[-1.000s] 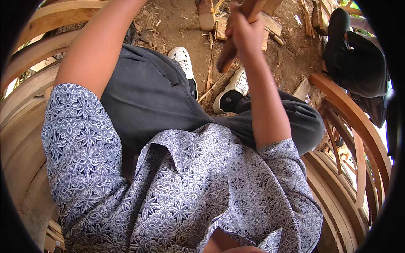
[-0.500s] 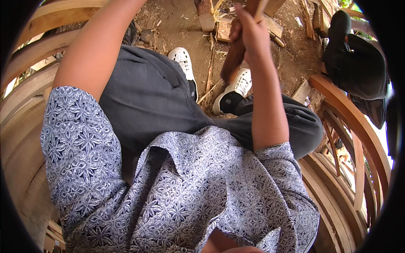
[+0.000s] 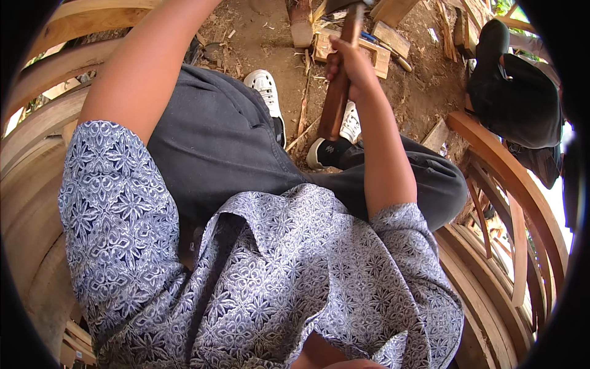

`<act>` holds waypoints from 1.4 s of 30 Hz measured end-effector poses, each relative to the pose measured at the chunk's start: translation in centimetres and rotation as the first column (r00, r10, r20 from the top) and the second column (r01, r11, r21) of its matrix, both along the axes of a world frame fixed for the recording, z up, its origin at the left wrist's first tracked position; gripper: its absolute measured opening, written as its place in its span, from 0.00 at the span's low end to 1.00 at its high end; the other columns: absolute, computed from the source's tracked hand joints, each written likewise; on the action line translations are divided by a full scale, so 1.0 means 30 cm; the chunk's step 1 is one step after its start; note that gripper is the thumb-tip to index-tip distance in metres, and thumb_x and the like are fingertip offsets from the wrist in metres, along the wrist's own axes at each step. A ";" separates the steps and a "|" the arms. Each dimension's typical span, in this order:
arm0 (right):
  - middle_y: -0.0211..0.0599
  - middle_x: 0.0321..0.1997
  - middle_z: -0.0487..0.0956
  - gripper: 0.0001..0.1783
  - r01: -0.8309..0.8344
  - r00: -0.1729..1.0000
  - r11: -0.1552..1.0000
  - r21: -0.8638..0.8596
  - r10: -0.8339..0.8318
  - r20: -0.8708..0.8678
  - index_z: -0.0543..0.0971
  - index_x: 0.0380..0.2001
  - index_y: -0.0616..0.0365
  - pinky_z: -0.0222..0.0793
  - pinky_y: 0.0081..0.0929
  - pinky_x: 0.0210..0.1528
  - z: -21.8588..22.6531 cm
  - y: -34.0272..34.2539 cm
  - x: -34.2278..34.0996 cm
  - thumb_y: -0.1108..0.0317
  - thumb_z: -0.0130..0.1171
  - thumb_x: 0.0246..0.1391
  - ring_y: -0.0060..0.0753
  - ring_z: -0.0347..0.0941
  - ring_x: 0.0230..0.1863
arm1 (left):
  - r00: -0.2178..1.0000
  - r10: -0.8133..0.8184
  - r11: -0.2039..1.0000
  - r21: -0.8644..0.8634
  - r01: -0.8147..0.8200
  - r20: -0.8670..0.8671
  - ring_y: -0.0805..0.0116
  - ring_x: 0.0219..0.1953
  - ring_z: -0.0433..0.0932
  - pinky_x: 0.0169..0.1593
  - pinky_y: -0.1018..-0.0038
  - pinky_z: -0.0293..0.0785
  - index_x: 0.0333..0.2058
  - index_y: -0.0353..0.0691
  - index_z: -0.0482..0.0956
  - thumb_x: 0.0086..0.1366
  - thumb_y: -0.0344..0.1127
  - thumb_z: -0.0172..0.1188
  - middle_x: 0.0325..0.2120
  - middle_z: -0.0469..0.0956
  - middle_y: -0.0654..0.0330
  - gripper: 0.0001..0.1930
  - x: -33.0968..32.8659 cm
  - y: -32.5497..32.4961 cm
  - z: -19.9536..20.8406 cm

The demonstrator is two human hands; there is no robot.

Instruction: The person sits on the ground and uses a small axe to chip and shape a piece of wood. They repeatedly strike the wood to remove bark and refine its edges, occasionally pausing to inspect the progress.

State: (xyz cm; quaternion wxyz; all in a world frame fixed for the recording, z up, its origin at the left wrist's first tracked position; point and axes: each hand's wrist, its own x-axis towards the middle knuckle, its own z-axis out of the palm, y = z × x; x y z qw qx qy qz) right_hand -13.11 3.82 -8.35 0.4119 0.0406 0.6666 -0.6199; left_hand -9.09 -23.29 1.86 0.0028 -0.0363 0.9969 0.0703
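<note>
My right hand [image 3: 355,69] is closed around the thick brown wooden handle of a hammer [image 3: 337,106]. The handle slants from above my white right shoe [image 3: 350,123] up to the top edge of the view, where part of a dark metal head shows. My left forearm [image 3: 144,67] stretches up and out over the top edge, so the left hand is hidden. Beyond the right hand, on the ground, lies a pale wooden block [image 3: 380,60] with a recess, and a chisel-like tool with a wooden handle [image 3: 402,63] rests beside it.
Curved wooden pieces [image 3: 37,114] stand along the left side, and more curved slats [image 3: 516,163] rise on the right. Another person's dark-clothed leg [image 3: 516,92] is at the upper right. Wood scraps and shavings litter the dirt ground [image 3: 258,37]. A timber end [image 3: 301,31] lies at the top.
My right hand has moved slightly left and down with the hammer. The handle is more upright, and part of the metal head now shows. My left forearm has barely shifted.
</note>
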 end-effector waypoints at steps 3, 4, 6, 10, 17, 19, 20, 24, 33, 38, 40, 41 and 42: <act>0.26 0.18 0.70 0.14 0.029 0.979 0.978 -0.207 -0.069 -0.190 0.73 0.30 0.54 0.70 0.27 0.23 0.161 -0.030 -0.016 0.60 0.64 0.64 0.22 0.68 0.18 | 1.000 0.013 0.999 0.030 -0.013 -0.001 0.35 0.43 0.81 0.45 0.45 0.76 0.46 0.34 0.69 0.70 0.49 0.58 0.37 0.82 0.37 0.22 0.031 -0.015 0.001; 0.26 0.17 0.70 0.12 0.019 0.970 0.947 -0.322 -0.095 -0.222 0.73 0.30 0.55 0.70 0.26 0.23 0.177 -0.034 -0.027 0.62 0.63 0.63 0.23 0.68 0.18 | 1.000 0.015 1.000 0.019 -0.015 -0.013 0.35 0.43 0.81 0.45 0.45 0.76 0.46 0.34 0.69 0.70 0.49 0.58 0.37 0.82 0.37 0.22 0.026 -0.029 -0.013; 0.27 0.17 0.71 0.11 -0.001 0.924 0.968 -0.251 -0.095 -0.370 0.74 0.29 0.55 0.69 0.26 0.24 0.184 -0.056 -0.019 0.64 0.61 0.62 0.23 0.68 0.17 | 0.999 -0.006 1.000 0.006 0.006 -0.037 0.35 0.43 0.81 0.45 0.46 0.76 0.46 0.34 0.69 0.70 0.49 0.58 0.37 0.82 0.37 0.22 0.016 -0.039 -0.026; 0.30 0.18 0.73 0.14 -0.150 0.964 0.937 0.315 0.209 -0.163 0.75 0.26 0.59 0.69 0.27 0.22 -0.174 -0.020 0.010 0.61 0.63 0.58 0.25 0.69 0.15 | 0.998 -0.037 0.999 0.013 0.038 -0.048 0.36 0.42 0.81 0.45 0.46 0.76 0.46 0.35 0.70 0.70 0.49 0.58 0.37 0.82 0.38 0.21 -0.009 0.017 0.009; 0.26 0.17 0.71 0.17 -0.226 0.958 0.923 0.311 0.268 -0.099 0.71 0.21 0.52 0.68 0.25 0.20 -0.092 0.003 -0.038 0.63 0.66 0.60 0.22 0.68 0.16 | 0.998 -0.022 1.000 -0.011 0.021 -0.052 0.35 0.41 0.81 0.44 0.45 0.76 0.46 0.35 0.70 0.70 0.49 0.59 0.36 0.82 0.38 0.21 -0.006 -0.009 -0.005; 0.29 0.16 0.73 0.16 -0.121 0.952 0.967 0.224 0.177 -0.248 0.73 0.22 0.54 0.68 0.26 0.21 0.003 -0.017 -0.005 0.62 0.65 0.59 0.24 0.69 0.16 | 1.000 0.012 1.000 0.003 -0.011 -0.017 0.35 0.42 0.81 0.45 0.45 0.76 0.46 0.35 0.70 0.70 0.48 0.59 0.36 0.82 0.38 0.21 0.018 -0.009 -0.021; 0.31 0.15 0.73 0.16 -0.077 0.936 0.990 0.118 0.112 -0.334 0.75 0.23 0.57 0.67 0.28 0.21 0.047 -0.026 -0.001 0.60 0.65 0.58 0.26 0.71 0.16 | 1.000 0.017 1.000 0.004 -0.017 -0.022 0.35 0.43 0.81 0.45 0.45 0.76 0.46 0.34 0.70 0.70 0.49 0.59 0.37 0.82 0.37 0.21 0.022 -0.024 -0.022; 0.34 0.22 0.77 0.09 -0.106 0.922 0.968 -0.226 0.010 -0.388 0.79 0.37 0.60 0.72 0.30 0.25 0.122 -0.034 -0.045 0.66 0.57 0.59 0.26 0.74 0.21 | 0.998 0.014 1.000 0.000 -0.014 -0.060 0.35 0.44 0.81 0.46 0.45 0.75 0.46 0.34 0.70 0.70 0.49 0.58 0.37 0.82 0.37 0.21 0.031 -0.037 -0.018; 0.28 0.17 0.72 0.14 -0.206 0.974 0.947 0.248 0.222 -0.038 0.74 0.24 0.55 0.67 0.29 0.20 -0.124 -0.029 -0.034 0.61 0.64 0.59 0.28 0.68 0.13 | 0.997 -0.036 0.999 0.033 0.039 -0.075 0.34 0.41 0.81 0.44 0.45 0.76 0.47 0.34 0.70 0.70 0.49 0.58 0.35 0.82 0.37 0.22 0.023 0.005 -0.019; 0.34 0.16 0.76 0.18 -0.079 0.935 0.986 0.149 0.125 -0.331 0.75 0.21 0.58 0.70 0.32 0.23 0.058 -0.032 -0.002 0.58 0.64 0.57 0.29 0.73 0.16 | 0.999 0.014 1.000 0.015 -0.013 -0.031 0.33 0.41 0.81 0.44 0.44 0.76 0.47 0.33 0.70 0.70 0.48 0.59 0.35 0.82 0.36 0.22 0.024 -0.013 -0.013; 0.30 0.16 0.75 0.13 -0.101 0.932 0.992 -0.071 0.069 -0.356 0.77 0.23 0.55 0.69 0.29 0.23 0.170 -0.048 -0.007 0.62 0.62 0.59 0.27 0.71 0.15 | 0.998 -0.020 0.999 0.031 0.022 -0.064 0.33 0.41 0.81 0.44 0.44 0.75 0.47 0.33 0.69 0.70 0.48 0.58 0.35 0.82 0.35 0.21 0.032 -0.035 -0.039; 0.32 0.19 0.76 0.11 -0.059 0.916 0.998 -0.020 0.046 -0.400 0.78 0.27 0.59 0.71 0.30 0.25 0.195 -0.057 -0.015 0.63 0.60 0.58 0.28 0.74 0.19 | 0.997 -0.033 0.999 0.038 0.035 -0.064 0.33 0.41 0.81 0.44 0.44 0.75 0.47 0.33 0.69 0.70 0.48 0.58 0.35 0.82 0.35 0.22 0.029 -0.039 -0.036; 0.35 0.21 0.77 0.11 -0.016 0.896 1.000 0.027 0.026 -0.443 0.79 0.31 0.63 0.74 0.32 0.27 0.201 -0.066 -0.017 0.64 0.58 0.58 0.29 0.76 0.22 | 0.997 -0.044 0.998 0.044 0.046 -0.063 0.33 0.41 0.81 0.44 0.44 0.75 0.47 0.33 0.69 0.71 0.49 0.58 0.35 0.82 0.35 0.22 0.029 -0.039 -0.033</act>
